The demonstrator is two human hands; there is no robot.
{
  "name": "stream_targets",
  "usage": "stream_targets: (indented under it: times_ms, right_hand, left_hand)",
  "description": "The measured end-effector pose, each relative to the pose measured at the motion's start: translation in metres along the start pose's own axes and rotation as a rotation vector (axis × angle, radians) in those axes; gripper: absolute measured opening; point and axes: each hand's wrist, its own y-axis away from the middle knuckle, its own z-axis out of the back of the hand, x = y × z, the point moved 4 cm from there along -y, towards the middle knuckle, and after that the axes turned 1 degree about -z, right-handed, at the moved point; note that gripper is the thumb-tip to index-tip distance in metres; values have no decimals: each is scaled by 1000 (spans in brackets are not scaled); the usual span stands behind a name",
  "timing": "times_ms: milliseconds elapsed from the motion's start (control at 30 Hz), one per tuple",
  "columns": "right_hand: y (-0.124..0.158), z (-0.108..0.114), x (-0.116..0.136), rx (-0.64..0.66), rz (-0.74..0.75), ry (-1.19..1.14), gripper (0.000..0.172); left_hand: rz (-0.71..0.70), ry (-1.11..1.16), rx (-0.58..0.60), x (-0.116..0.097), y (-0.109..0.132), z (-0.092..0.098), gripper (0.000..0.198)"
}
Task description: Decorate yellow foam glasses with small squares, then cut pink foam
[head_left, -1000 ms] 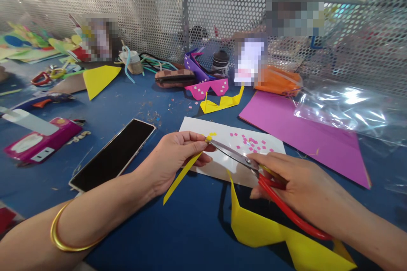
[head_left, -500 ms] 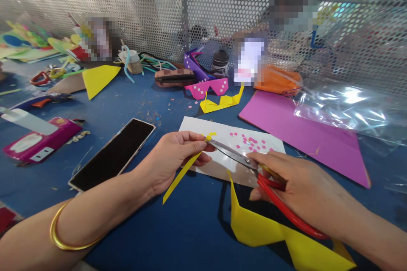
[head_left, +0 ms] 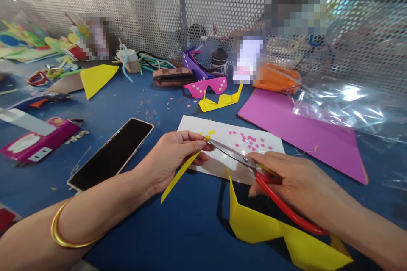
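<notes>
Between the thumb and fingers of my left hand (head_left: 181, 152) is a narrow yellow paper strip (head_left: 179, 178), its long tail hanging down toward me. My right hand (head_left: 292, 178) grips red-handled scissors (head_left: 233, 152), whose blade tips meet the strip's upper end at my left fingertips. Beneath them lies a white sheet (head_left: 190, 123) with small pink squares (head_left: 249, 139) and a few yellow pieces (head_left: 211, 132) on it. Partly under my right hand, yellow paper glasses (head_left: 254, 224) rest on the blue table (head_left: 178, 237).
A black-screened phone (head_left: 111, 154) and a magenta device (head_left: 41, 139) lie to the left. Purple sheets (head_left: 305, 139) and clear plastic (head_left: 343, 106) are at right. Pink paper glasses (head_left: 206, 87), smaller yellow glasses (head_left: 221, 102) and a brown case (head_left: 173, 77) sit before the perforated metal screen (head_left: 222, 12).
Both hands, the strip and the scissors keep nearly the same pose. The whole view has shifted slightly.
</notes>
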Motion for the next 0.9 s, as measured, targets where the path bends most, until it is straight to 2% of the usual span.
stream_targets:
  times_ms: [267, 600, 700, 900]
  right_hand:
    - [0, 0, 3, 5, 21, -27, 20]
    - [-1, 10, -4, -76, -78, 1, 40]
    - [-1, 13, -2, -104, -80, 57, 47]
    - [1, 10, 0, -106, -49, 77, 49]
  left_hand:
    - [27, 10, 16, 3, -3, 2, 5]
    - [17, 38, 29, -1, 1, 0, 3]
    - [-10, 66, 36, -4, 3, -1, 4]
    - [-147, 39, -9, -13, 6, -1, 13]
